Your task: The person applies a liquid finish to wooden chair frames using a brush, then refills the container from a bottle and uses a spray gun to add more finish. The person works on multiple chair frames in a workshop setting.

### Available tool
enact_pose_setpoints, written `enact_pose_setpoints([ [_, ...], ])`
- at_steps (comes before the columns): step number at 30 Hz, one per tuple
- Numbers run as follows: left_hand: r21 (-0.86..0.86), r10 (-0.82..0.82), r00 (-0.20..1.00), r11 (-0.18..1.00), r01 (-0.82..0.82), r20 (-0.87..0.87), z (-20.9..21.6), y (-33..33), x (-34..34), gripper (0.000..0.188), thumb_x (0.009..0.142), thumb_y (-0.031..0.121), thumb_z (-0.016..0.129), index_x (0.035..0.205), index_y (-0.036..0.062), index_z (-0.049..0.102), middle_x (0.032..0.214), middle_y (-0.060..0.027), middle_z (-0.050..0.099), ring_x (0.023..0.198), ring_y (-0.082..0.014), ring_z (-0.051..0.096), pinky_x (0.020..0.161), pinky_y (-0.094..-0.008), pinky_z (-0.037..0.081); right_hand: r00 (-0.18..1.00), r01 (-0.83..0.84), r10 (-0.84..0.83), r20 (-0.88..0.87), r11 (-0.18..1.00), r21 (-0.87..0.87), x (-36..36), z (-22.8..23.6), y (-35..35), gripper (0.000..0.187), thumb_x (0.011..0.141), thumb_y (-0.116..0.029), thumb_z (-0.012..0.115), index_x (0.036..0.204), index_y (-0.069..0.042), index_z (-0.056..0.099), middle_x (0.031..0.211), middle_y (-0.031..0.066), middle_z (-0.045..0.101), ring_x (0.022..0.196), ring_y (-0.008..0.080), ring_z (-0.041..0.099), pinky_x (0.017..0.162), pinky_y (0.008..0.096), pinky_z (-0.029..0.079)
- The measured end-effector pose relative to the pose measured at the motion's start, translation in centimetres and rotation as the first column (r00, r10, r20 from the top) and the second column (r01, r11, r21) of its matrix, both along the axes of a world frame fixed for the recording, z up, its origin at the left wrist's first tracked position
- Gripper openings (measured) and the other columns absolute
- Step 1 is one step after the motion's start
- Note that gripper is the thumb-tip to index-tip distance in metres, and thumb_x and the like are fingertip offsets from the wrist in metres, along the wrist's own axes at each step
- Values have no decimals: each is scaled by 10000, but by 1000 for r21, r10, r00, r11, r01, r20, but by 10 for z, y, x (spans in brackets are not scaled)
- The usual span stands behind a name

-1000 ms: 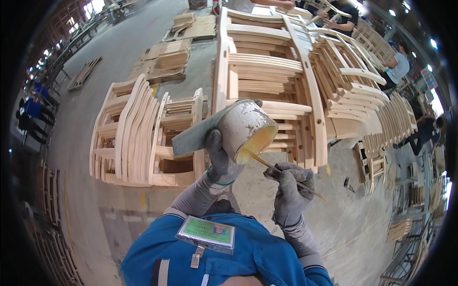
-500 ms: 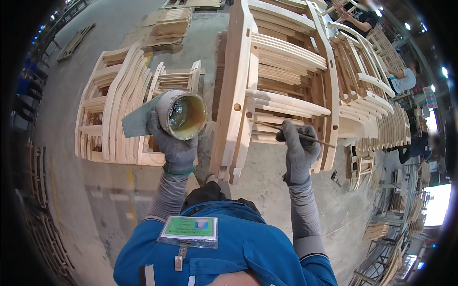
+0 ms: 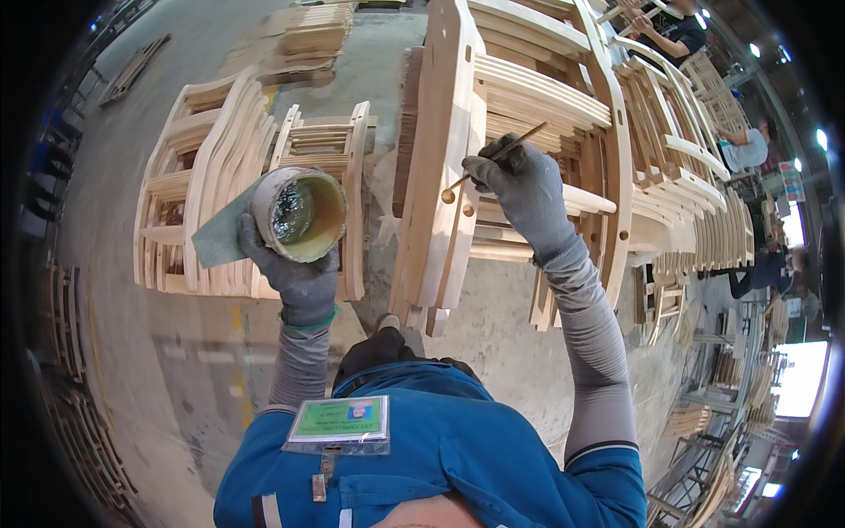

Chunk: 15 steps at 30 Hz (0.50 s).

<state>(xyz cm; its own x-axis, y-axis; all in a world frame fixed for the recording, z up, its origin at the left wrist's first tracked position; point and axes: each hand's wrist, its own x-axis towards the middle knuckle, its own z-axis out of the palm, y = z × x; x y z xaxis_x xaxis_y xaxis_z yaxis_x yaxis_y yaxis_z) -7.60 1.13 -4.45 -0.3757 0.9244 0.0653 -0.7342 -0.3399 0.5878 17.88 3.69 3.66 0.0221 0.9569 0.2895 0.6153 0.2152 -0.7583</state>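
Stick (image 3: 531, 132) pinched in R hand (image 3: 530, 189) fingers, tip at hole (image 3: 448, 196) in wood frame (image 3: 451, 132), prob. for fine aim; L hand (image 3: 302, 282) fingers wrapped round pot (image 3: 329, 213), mouth up, prob. keeping contents w/in reach.

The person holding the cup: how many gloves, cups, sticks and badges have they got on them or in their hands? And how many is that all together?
Gloves: 2
Cup: 1
Stick: 1
Badge: 1
Total: 5
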Motion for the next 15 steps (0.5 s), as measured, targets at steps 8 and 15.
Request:
enact_pose_setpoints([
  [8,27,172,784,981,-195,-596,3,5,17,569,883,452,422,1308,74,389,1290,-189,446,1201,-330,449,961,-508,440,982,-90,105,-155,991,103,7,4,-9,137,808,-87,640,917,-12,606,812,123,665,758,235,663,674,310,518],
  [15,43,-354,923,935,352,150,33,10,73,618,890,539,399,1274,58,450,1257,-199,486,1191,-353,458,965,-506,432,788,134,-59,-613,988,78,40,-6,-67,125,827,47,582,949,31,556,854,139,650,786,194,647,739,276,532],
])
